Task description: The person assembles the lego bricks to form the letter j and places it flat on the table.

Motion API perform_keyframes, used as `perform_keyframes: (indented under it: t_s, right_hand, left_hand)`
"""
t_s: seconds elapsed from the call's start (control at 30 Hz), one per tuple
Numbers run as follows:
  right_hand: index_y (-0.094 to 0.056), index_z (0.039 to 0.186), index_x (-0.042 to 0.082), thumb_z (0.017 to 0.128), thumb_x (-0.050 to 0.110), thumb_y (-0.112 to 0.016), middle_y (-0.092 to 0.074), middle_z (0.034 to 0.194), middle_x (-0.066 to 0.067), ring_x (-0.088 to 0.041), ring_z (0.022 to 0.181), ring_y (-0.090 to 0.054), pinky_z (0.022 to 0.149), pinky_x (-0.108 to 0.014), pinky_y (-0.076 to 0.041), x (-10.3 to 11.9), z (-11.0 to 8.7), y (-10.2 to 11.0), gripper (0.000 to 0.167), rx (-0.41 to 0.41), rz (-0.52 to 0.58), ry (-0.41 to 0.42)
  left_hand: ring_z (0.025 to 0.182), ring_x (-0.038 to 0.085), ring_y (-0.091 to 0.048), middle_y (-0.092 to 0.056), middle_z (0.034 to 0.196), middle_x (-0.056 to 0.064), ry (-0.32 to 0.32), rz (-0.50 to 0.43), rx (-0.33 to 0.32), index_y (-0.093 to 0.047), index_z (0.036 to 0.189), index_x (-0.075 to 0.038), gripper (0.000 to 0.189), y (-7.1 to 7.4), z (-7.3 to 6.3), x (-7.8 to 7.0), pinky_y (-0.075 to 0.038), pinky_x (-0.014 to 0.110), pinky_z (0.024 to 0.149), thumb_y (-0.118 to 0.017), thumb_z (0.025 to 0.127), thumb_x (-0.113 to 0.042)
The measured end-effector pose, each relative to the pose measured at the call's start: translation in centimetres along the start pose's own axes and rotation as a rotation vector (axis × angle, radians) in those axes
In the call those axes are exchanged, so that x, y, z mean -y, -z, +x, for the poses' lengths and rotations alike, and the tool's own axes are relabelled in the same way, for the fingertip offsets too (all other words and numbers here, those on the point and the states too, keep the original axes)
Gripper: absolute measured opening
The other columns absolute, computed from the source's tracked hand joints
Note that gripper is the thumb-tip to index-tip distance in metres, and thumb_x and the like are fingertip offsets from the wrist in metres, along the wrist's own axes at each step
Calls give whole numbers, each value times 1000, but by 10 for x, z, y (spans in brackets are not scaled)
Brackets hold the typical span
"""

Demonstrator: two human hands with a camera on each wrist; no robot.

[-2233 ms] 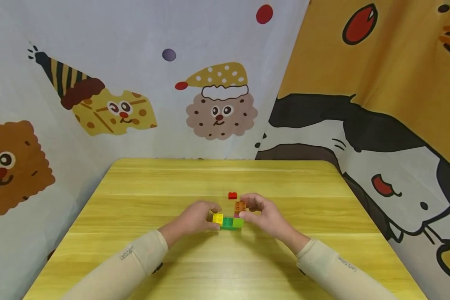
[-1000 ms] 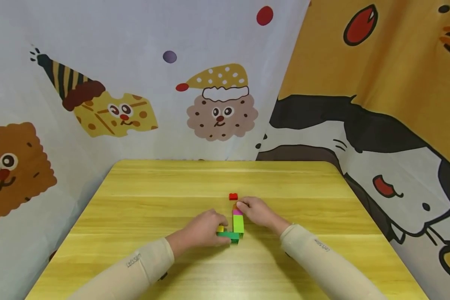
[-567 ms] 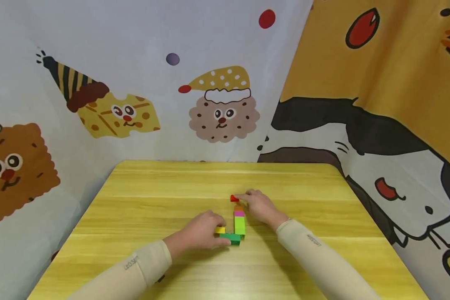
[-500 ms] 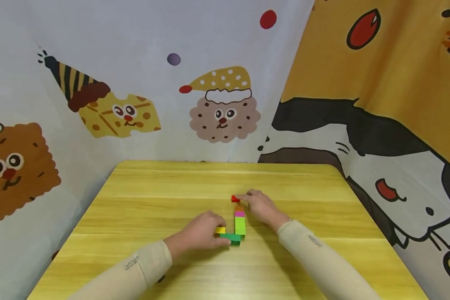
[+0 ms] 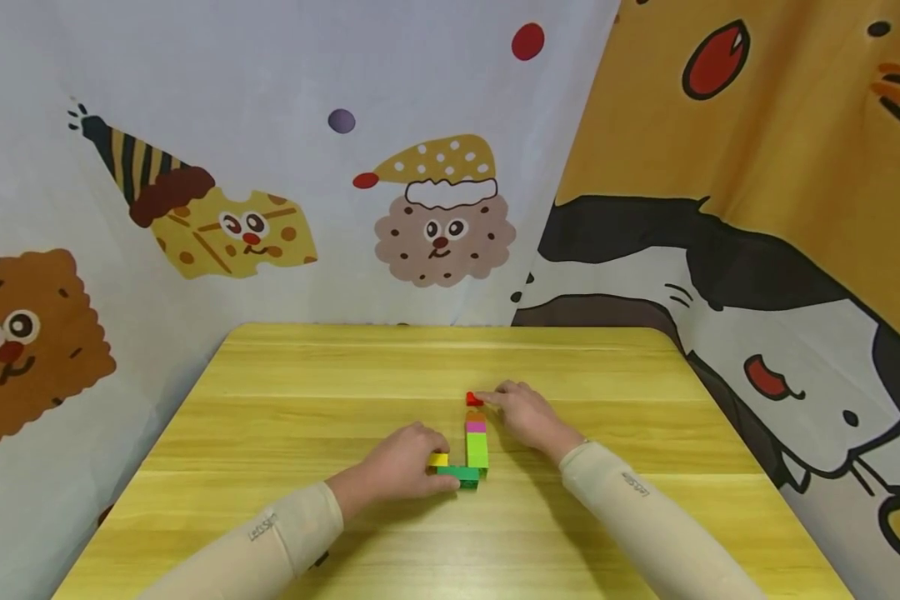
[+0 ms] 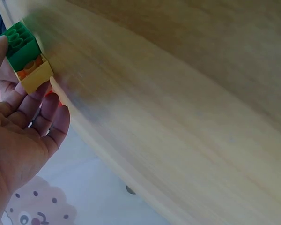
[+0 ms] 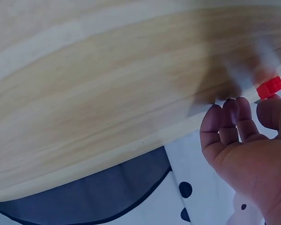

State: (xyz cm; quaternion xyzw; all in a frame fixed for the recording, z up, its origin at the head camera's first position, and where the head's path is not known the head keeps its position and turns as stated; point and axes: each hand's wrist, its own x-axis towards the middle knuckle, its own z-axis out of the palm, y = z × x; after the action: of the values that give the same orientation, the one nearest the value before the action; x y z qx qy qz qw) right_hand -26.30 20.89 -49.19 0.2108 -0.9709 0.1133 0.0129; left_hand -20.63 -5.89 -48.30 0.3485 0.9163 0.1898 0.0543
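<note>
In the head view, my left hand (image 5: pixel 401 462) holds a joined group of toy bricks on the table, thumb by the dark green brick (image 5: pixel 459 473) and fingers at the yellow brick (image 5: pixel 438 459). A light green brick (image 5: pixel 477 450) extends away from its right end, followed by a magenta brick (image 5: pixel 476 427) and an orange brick (image 5: pixel 476 416). Just beyond lies a red brick (image 5: pixel 473 399), its right end pinched by the right hand's (image 5: pixel 525 414) index finger and thumb. The right wrist view shows that red brick (image 7: pixel 270 87) beside the thumb; the other fingers are bent without an object.
The wooden table (image 5: pixel 330 367) has rounded far corners. Behind it hangs a white cloth (image 5: pixel 270 100) printed with cartoon figures, and a yellow cartoon print covers the right side. Pale sleeves cover both forearms.
The joined bricks have been turned and moved slightly nearer. My right hand has let go of the orange brick, reached to the red brick and shifted it slightly right.
</note>
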Motion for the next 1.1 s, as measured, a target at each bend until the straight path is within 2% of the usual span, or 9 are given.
perform_keyframes:
  t_s: [0.77, 1.1]
  right_hand:
    - [-64, 149, 31, 104, 0, -59, -70, 130, -10, -32, 111, -64, 90, -48, -60, 3, 3, -2, 55, -8, -39, -24]
    - [-64, 150, 30, 104, 0, -61, -70, 128, -10, -30, 107, -64, 88, -46, -59, 4, 4, -3, 55, -9, -40, -14]
  left_hand:
    - [103, 14, -69, -80, 117, 1, 12, 22, -12, -77, 121, -10, 56, -2, 3, 3, -60, 35, 91, -83, 90, -56]
    - [107, 17, -71, -80, 119, 3, 21, -1, -8, -76, 124, -10, 67, -2, 2, 7, -61, 37, 95, -75, 90, -69]
